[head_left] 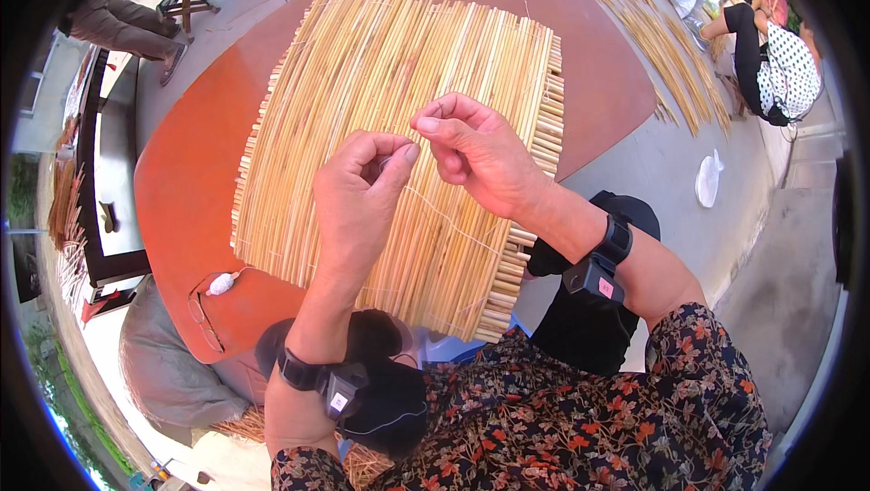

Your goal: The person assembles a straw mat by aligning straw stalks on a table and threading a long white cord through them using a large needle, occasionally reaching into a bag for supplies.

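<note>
A mat of straw-coloured reed stalks [390, 47] lies in front of me, its stalks side by side and tied with thin thread. Over its middle, my left hand [358, 196] pinches thumb against forefinger on a pale thread [450, 222], which trails across the mat toward its right edge. Close by on the right, my right hand [480, 151] is raised with thumb and forefinger pressed together. Whatever sits in that pinch is too small to make out. The two sets of fingertips nearly meet but stay apart.
Under the mat is a reddish-brown board [190, 165]. A white thread ball [220, 284] and eyeglasses [207, 320] rest near its left corner. Loose reeds [666, 47] lie on the floor, near a seated person [788, 74]. Another person [127, 24] stands far left beside a stool [186, 3].
</note>
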